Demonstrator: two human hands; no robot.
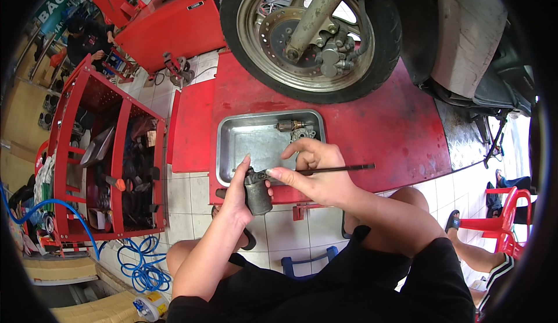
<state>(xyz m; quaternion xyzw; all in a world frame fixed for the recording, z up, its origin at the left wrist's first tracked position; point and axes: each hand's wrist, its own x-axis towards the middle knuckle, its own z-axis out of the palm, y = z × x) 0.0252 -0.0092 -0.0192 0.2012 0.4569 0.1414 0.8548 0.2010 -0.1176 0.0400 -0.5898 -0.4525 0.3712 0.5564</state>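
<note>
My left hand [235, 198] is wrapped round a small dark-grey cylindrical motor housing [257, 198], tilted over the near edge of a shallow metal tray [224, 148]. My right hand [319, 175] is partly closed, its thumb at the top end of the housing. A slim dark rod-shaped tool [354, 167] sticks out to the right from under its curled fingers; its exact kind cannot be made out. In the tray's far right corner lie a copper-wound armature [285, 126] and a grey metal end piece [303, 134]. A dark rounded end [221, 193] pokes out left of my left hand.
The tray rests on a red lift platform [383, 131] below a motorbike's front wheel [311, 38]. On the left stands a red tool cart [119, 166] with a coiled blue hose [144, 262] beside it. A red chair [508, 221] and another person's leg [474, 256] are at right.
</note>
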